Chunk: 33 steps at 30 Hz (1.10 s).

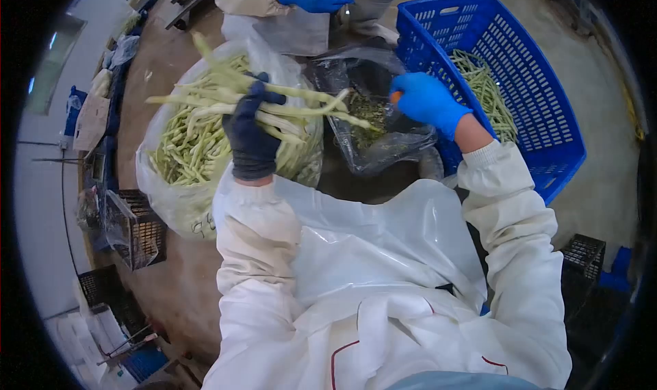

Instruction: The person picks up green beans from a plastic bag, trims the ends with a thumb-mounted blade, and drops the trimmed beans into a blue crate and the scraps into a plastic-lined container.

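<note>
Brown floor (174, 280); dark-gloved left hand (252, 138) clenched round pale stalks (301, 92); blue-gloved right hand (431, 104) curled round orange handle (395, 97).

Stalks (188, 100): smooth, matt. Crate (537, 82): rigid perforated plastic, smooth. Apron (383, 243): glossy plastic sheet, creased. Sleeves (256, 243): matt cloth, wrinkled. Sack (179, 212): thin translucent plastic film. Dark bag (404, 148): glossy plastic film.

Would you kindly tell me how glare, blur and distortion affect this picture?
Head view: strong wide-angle curving, with black rounded edges and the blue basket looking bowed; head view: shiny highlights on the white apron; head view: the stalks in the left hand look slightly soft, perhaps from motion.
</note>
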Motion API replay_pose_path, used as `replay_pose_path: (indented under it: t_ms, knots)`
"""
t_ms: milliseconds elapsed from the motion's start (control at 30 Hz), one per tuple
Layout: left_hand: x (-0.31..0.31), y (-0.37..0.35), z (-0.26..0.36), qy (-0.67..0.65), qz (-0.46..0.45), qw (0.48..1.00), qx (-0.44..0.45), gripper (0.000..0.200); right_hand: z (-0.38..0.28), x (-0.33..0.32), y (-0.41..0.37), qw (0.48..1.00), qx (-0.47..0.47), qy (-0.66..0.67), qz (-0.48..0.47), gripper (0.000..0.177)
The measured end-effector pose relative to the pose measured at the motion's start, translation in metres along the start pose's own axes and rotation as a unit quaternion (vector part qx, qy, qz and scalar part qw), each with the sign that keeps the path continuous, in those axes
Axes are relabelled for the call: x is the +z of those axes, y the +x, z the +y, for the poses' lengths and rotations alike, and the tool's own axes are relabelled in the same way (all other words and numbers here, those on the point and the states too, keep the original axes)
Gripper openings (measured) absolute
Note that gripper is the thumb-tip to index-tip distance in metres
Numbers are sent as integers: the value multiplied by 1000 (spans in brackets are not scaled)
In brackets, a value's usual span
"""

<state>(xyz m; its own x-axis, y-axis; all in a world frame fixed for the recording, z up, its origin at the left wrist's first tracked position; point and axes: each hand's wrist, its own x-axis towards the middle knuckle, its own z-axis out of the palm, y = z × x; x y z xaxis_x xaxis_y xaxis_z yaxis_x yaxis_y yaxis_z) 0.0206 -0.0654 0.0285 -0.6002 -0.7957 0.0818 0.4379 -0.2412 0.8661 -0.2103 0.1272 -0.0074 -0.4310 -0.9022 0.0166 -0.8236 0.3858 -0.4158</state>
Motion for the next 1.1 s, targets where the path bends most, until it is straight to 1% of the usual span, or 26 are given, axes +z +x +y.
replay_pose_path:
  t_ms: [33,67,167,200,300,333,400,433,467,500,533,567,600,633,667,700,733,800,833,867,900,967,1000,1033,1067,1100]
  knots:
    - [-12,5,5,-48,0,999,4,29,15,3,1,999,24,-31,1,15]
    - [-12,5,14,-93,-4,996,1,23,24,4,3,997,49,-62,2,16]
    - [-20,6,20,-172,-35,985,-2,28,26,-1,10,979,114,-153,72,14]
    - [-25,6,23,-192,-81,978,-16,27,26,-4,10,973,112,-184,78,15]
    - [-32,8,34,-152,-20,988,27,26,43,3,9,965,147,-213,36,17]
    - [-32,7,39,-182,-10,983,25,26,47,7,10,969,138,-204,22,19]
    - [-32,6,39,-152,-20,988,25,28,51,12,13,975,116,-189,-7,25]
    - [-34,5,36,-139,-22,990,25,29,38,11,12,992,41,-112,41,30]
    - [-34,6,29,-140,-24,989,27,29,22,13,9,995,-35,-35,85,36]
    - [-22,3,26,-153,-22,988,7,30,-3,-1,6,989,-49,137,21,38]
    - [-14,0,19,-164,-24,986,-2,31,-25,-12,2,949,-60,306,-44,40]
    - [-9,-1,14,-174,-27,984,-11,32,-38,-8,0,924,-65,369,-75,37]
    - [-4,0,8,-191,-59,979,-30,35,-47,-3,-1,894,-71,430,-105,35]
    - [1,-2,6,-160,-39,986,-29,36,-52,-1,-1,858,-76,490,-133,33]
    - [8,-5,5,-129,-19,991,-28,36,-53,-3,-1,849,-54,502,-155,28]
    - [14,-7,5,-98,0,995,-26,36,-48,-3,1,885,-49,450,-107,28]
    - [7,-3,5,-54,-21,998,-30,37,-41,-4,5,916,-43,395,-59,28]
    - [10,-7,9,56,-10,997,44,38,-32,-12,2,956,-38,284,55,24]
    - [12,-8,10,110,-5,991,82,38,-25,-10,1,969,-87,209,101,22]
    - [17,-8,6,80,-21,993,87,41,-16,-5,3,971,-137,131,145,20]
    - [28,-15,6,112,-64,989,75,39,-12,-3,4,963,-186,52,189,17]
    - [31,-24,-9,249,-60,965,-62,33,-28,-5,0,958,-240,14,157,18]
    - [30,-26,-23,306,-94,946,-44,30,-37,-6,-4,953,-268,-4,138,18]
    - [29,-27,-39,362,-129,923,-26,30,-43,-6,-6,955,-271,10,121,19]
    - [29,-30,-56,360,-117,925,21,29,-48,-6,-7,956,-273,23,104,20]
    - [28,-29,-57,362,-112,925,14,30,-51,-7,-9,957,-275,36,89,21]
